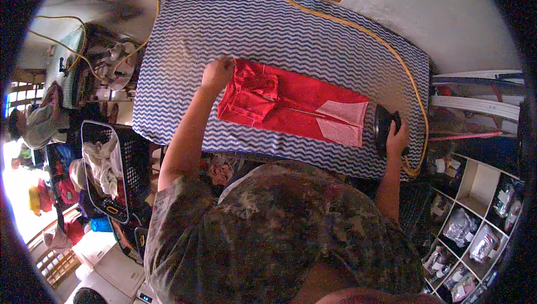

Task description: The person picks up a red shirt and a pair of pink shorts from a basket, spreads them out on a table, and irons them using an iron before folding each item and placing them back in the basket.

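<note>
A folded red garment (302, 94) with pink panels at its right end lies on a table cover (268, 35) of blue and white zigzag cloth. My left hand (216, 75) is at the garment's upper left corner, its fingers closed on the edge. At the right, beyond the pink panels, a dark clothes iron (381, 130) rests on the cover. My right hand (397, 136) is wrapped around the iron's handle. Between the iron and the garment there is a small gap.
A yellow cord (377, 37) curves over the cover and round behind the iron. At the left stands a dark laundry basket (136, 165) with pale clothes. White cubby shelves (478, 182) with wrapped items are at the lower right. A wall fan (121, 67) is at the upper left.
</note>
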Demonstrator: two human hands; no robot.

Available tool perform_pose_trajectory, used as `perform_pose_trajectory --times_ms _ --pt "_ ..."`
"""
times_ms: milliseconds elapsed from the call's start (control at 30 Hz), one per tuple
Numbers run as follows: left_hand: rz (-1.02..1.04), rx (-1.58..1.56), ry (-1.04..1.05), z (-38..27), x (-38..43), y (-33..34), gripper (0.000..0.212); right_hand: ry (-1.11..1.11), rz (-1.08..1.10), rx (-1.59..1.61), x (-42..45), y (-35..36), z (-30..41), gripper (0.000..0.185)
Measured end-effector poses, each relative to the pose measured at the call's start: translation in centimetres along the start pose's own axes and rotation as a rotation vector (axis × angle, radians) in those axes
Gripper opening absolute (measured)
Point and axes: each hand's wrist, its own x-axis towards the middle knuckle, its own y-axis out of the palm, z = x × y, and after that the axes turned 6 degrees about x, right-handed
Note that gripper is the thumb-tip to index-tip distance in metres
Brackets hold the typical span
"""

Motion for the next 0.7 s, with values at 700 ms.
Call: perform_pose_trajectory --times_ms 700 --pt "-0.038 -0.029 0.015 2.1 -1.6 6.8 0.036 0.073 0.048 -0.033 0.2 -0.3 1.6 0.050"
